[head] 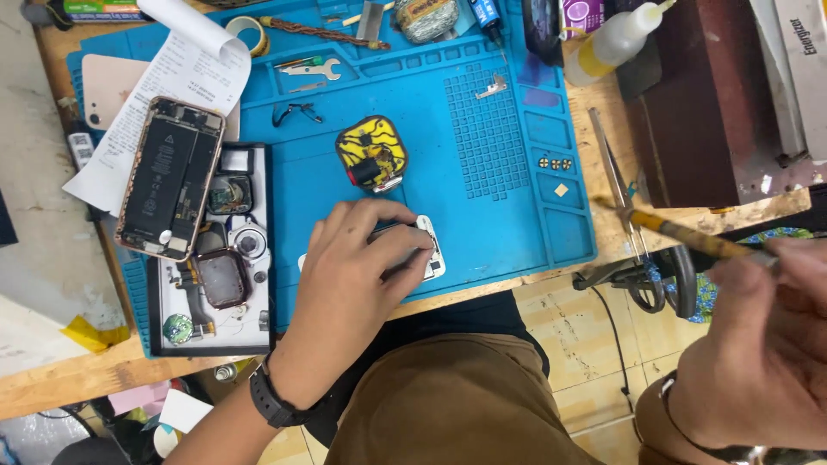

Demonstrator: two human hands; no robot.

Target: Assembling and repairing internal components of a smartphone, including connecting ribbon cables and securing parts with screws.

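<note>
White device | left hand palm-down, fingers grasping it | right hand raised, clenching brush

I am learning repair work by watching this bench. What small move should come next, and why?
Probably bring the right hand with its thin yellow-banded tool back over the blue mat. The left hand already pins the small white-edged device there, while the tool tip points away, off the mat.
</note>
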